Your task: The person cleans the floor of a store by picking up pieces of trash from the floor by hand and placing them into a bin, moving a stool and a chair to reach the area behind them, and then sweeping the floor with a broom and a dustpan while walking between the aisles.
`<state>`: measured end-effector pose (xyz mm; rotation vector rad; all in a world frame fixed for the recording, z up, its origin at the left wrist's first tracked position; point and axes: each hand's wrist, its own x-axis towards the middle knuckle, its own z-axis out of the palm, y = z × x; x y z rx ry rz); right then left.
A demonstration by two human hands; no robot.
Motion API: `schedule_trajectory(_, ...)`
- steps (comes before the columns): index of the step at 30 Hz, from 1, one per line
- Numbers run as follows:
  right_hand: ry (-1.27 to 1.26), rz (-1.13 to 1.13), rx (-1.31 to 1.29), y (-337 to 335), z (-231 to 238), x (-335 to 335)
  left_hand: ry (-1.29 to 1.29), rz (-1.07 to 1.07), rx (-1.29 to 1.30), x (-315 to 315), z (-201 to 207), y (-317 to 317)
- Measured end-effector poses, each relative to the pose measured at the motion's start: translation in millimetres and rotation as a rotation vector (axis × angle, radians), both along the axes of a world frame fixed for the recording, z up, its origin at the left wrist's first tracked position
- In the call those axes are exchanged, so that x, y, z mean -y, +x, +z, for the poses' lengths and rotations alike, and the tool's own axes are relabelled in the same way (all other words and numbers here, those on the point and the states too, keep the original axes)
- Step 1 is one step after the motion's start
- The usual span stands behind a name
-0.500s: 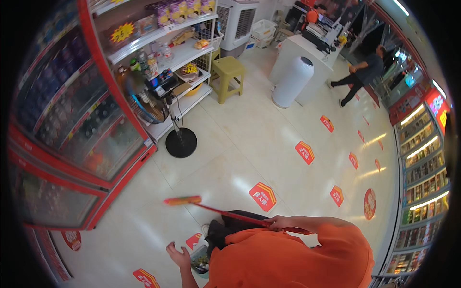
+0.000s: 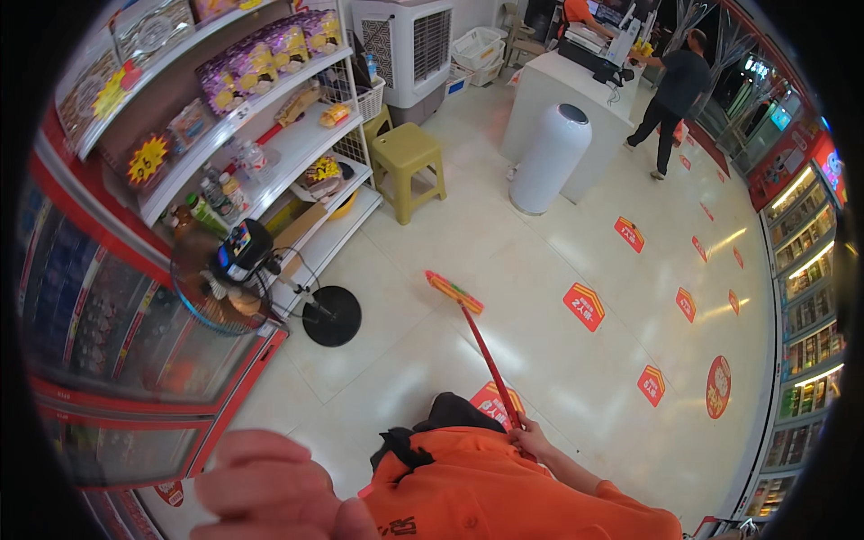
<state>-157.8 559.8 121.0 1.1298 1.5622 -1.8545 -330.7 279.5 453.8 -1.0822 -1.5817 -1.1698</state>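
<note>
A broom with a red handle [image 2: 486,351] slants away from my body to the floor. Its bristle head [image 2: 454,292], coloured red, yellow and green, lies against the pale tiles ahead of me. My right hand [image 2: 529,437] is closed round the handle in front of my orange shirt. Close to the camera at the lower left, my left hand [image 2: 270,490] is raised and somewhat blurred. Its fingers are loosely bent, with the thumb apart from them and no object visible in it.
A standing fan [image 2: 331,315] stands left of the broom, beside shelves [image 2: 310,148] and a red-framed fridge [image 2: 243,360]. Further off are a green stool [image 2: 407,162], a white cylinder [image 2: 551,162] and a counter [image 2: 540,81]. Another person [image 2: 677,94] stands beside the counter.
The broom head has swung from the left to further ahead and right. My left hand has risen toward the camera. The other person has moved closer to the counter.
</note>
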Motion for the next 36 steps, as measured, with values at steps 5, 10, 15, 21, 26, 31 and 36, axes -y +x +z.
schedule_trajectory(5,-0.064,-0.194,-0.045,-72,-5,-57,-0.011,-0.077,0.070,-85,2,-93)
schedule_trajectory(10,-0.085,-0.262,-0.093,-173,-28,-115,0.092,-0.101,0.178,-159,-14,-191)
schedule_trajectory(15,-0.139,-0.405,-0.047,-284,-8,-193,0.065,-0.227,0.564,-231,-59,-363)
schedule_trajectory(21,-0.120,-0.386,-0.059,-410,28,-275,-0.040,-0.560,0.920,-404,-90,-550)
schedule_trajectory(26,-0.118,-0.391,-0.109,-510,17,-346,-0.810,-0.347,0.916,-545,-193,-671)
schedule_trajectory(31,-0.150,-0.365,-0.125,-628,21,-453,-1.524,-0.010,1.017,-539,-381,-731)
schedule_trajectory(36,-0.221,-0.284,-0.151,-765,3,-547,-1.911,0.308,1.988,-340,-561,-696)
